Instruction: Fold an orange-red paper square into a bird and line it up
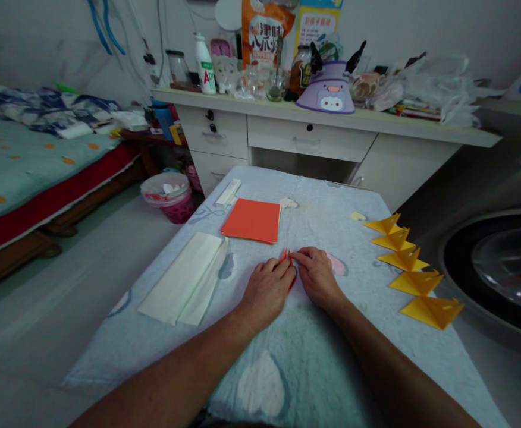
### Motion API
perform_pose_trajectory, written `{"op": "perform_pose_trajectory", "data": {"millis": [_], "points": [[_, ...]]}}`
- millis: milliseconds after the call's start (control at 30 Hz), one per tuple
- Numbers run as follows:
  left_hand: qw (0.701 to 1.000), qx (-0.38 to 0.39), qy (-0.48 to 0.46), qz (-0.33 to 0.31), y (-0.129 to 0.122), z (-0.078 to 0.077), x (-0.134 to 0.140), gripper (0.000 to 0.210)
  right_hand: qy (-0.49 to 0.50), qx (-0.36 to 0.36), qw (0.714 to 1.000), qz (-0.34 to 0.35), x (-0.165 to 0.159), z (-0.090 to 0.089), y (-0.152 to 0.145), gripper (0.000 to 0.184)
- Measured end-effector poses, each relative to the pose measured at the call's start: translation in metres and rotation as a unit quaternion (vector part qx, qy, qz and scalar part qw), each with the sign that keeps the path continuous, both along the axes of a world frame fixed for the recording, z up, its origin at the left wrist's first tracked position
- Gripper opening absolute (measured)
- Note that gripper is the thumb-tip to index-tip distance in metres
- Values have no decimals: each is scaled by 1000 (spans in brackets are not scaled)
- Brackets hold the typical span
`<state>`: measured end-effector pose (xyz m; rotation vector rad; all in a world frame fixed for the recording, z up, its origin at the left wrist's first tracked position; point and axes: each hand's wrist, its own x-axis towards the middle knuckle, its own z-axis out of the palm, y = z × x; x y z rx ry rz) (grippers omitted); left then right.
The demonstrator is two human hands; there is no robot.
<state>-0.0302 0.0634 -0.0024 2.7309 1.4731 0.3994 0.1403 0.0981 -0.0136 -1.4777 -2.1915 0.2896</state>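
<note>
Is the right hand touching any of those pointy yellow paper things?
Apart. The head view shows a wide patch of pale blue cloth between the right hand and the yellow papers.

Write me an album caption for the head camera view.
Left hand and right hand at red paper, an orange paper stack beyond, five folded yellow shapes at right.

Left forearm (175, 371), bare, tapering: slanting up and inward from the lower left. Left hand (269, 282), bare, back uppermost: palm facing down, fingers bending close together and pointing toward the right hand; thumb hiding from view. Right forearm (392, 359), bare, tapering: slanting up and inward from the lower right. Right hand (318, 276), bare, back uppermost: index finger pointing leftward, its tip lying just beside the left fingers, knuckles bending.
</note>
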Motion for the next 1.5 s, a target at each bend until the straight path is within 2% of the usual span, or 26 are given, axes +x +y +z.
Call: {"op": "perform_pose_trajectory", "data": {"millis": [100, 200, 400, 867, 967, 1067, 1200, 1300, 1400, 1500], "points": [[1000, 10, -1, 4, 0, 0, 0, 31, 35, -40, 999, -1, 1, 7, 11, 33], [1000, 14, -7, 9, -1, 0, 0, 31, 17, -66, 998, -16, -3, 12, 24, 28], [1000, 11, -22, 19, -1, -3, 0, 27, -3, -100, 995, -21, -17, 16, 42, 31], [1000, 9, -26, 7, -1, -4, -1, 29, 39, -95, 995, 8, -11, 5, 53, 25], [998, 11, -58, 8, -2, -6, -1, 35, 63, -91, 994, 24, -9, 7, 53, 19], [989, 7, -144, 38, -1, -10, -1, 50, 91, -86, 991, 52, -4, 11, 53, 14], [960, -48, -272, 50, 4, -13, -2, 65, 211, -114, 966, 100, 2, 14, 51, 10], [927, -114, -352, 71, 9, -9, -2, 67, 346, -187, 913, 112, 3, 17, 46, 5], [861, -213, -456, 73, 13, -3, -2, 61, 456, -253, 846, 112, 2, 24, 42, 11], [768, -310, -558, 58, 16, 1, -1, 54, 503, -267, 813, 122, 0, 32, 38, 16]]}}
